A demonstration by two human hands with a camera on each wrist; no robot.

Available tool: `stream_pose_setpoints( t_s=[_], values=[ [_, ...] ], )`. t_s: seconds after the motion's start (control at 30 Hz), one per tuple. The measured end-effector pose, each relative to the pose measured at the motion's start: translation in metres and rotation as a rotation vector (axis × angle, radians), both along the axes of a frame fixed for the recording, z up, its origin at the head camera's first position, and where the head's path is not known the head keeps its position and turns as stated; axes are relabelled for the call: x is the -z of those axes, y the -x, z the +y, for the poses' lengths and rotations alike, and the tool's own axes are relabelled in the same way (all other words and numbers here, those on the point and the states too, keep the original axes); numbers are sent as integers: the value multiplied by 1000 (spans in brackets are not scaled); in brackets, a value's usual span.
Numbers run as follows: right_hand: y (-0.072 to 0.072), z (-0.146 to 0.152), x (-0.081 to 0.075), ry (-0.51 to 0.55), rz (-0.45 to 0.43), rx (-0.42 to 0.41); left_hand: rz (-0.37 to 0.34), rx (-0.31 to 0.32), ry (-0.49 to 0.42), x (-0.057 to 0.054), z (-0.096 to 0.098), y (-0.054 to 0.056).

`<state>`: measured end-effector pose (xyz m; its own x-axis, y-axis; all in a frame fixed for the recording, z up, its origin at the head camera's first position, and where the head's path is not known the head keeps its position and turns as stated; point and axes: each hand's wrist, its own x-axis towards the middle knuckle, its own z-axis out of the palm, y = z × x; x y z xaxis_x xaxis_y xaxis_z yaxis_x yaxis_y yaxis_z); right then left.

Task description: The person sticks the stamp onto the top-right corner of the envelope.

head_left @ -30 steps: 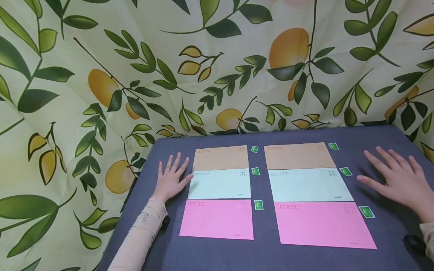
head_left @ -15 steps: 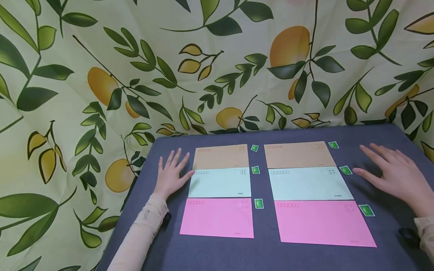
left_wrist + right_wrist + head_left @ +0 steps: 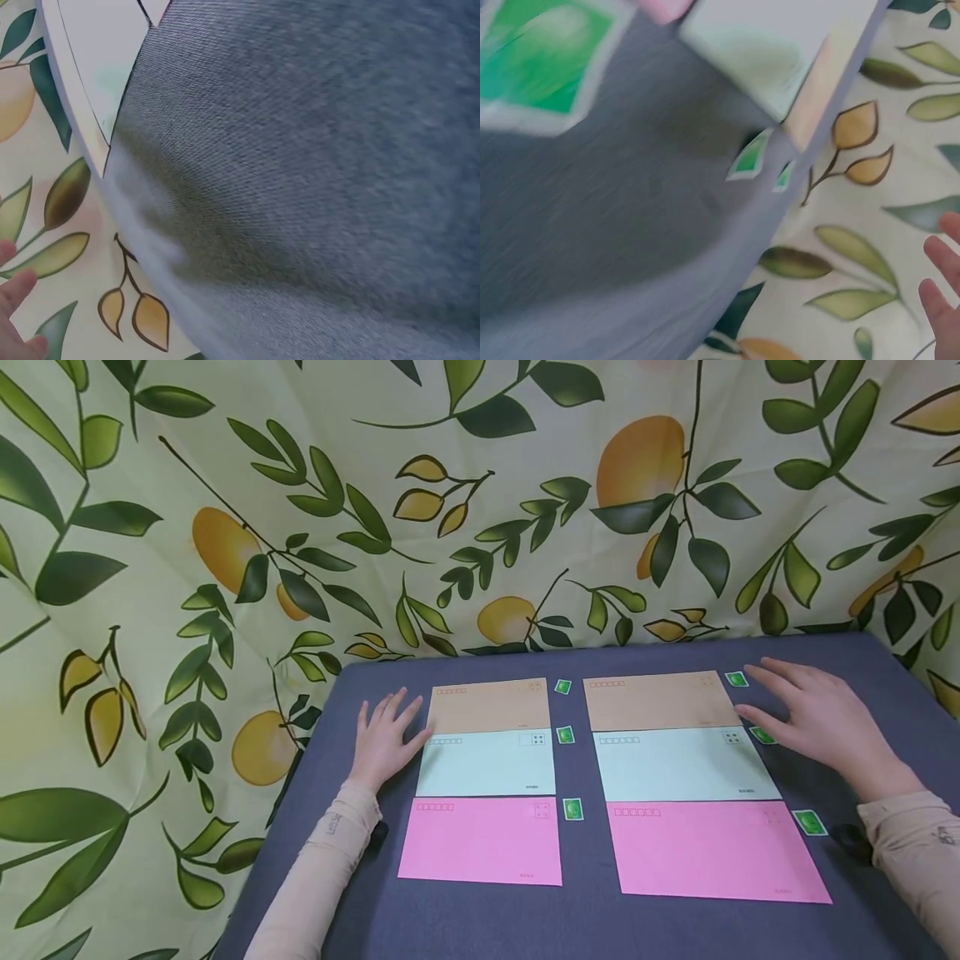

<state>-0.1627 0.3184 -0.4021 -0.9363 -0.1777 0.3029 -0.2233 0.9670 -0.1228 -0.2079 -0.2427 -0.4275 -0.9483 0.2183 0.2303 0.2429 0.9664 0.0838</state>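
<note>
Two columns of envelopes lie flat, each with a tan one at the back, a light blue one in the middle and a pink one in front. My left hand (image 3: 386,743) is spread beside the left tan envelope (image 3: 487,706) and left light blue envelope (image 3: 483,768), its thumb at their edge. My right hand (image 3: 825,718), holding nothing, hovers by the right tan envelope (image 3: 660,703) and right light blue envelope (image 3: 678,767). Its fingers are near the far green stamp (image 3: 737,679) and partly cover the middle stamp (image 3: 763,736). The near stamp (image 3: 810,822) lies beside the right pink envelope (image 3: 720,852).
Three more green stamps, including the nearest one (image 3: 573,810), lie between the columns. The left pink envelope (image 3: 480,843) is in front on that side. A dark blue cloth (image 3: 585,927) covers the table. Behind hangs a leaf-patterned curtain (image 3: 315,485).
My right hand has moved left and away from me, from the right side of the table to the far and middle stamps. The left hand has barely shifted.
</note>
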Motion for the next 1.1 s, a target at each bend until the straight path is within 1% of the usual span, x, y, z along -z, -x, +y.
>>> stream_pose_setpoints(
  t_s=[0.1, 0.2, 0.37, 0.47, 0.6, 0.77, 0.87, 1.0, 1.1],
  values=[
    [7, -11, -3, 33, 35, -27, 30, 2, -19, 1, 1, 3],
    [14, -22, -5, 60, 61, -36, 47, 3, -12, 2, 2, 6],
    [22, -39, -8, 90, 98, -58, 48, -2, -1, 5, 5, 12],
    [26, -49, -9, 116, 95, -64, 38, -8, 0, 8, 7, 16],
    [34, -62, -7, 159, 83, -74, 6, -25, 5, 12, 9, 20],
    [42, -77, -5, 224, 72, -85, -43, -12, -3, 11, 14, 24],
    [45, -85, -4, 271, 57, -84, -63, -5, 8, 11, 16, 28],
    [50, -96, -3, 338, 46, -57, -88, -7, 24, 13, 17, 32],
    [53, -103, -2, 390, 31, -27, -126, -28, 15, 17, 15, 34]
  ],
)
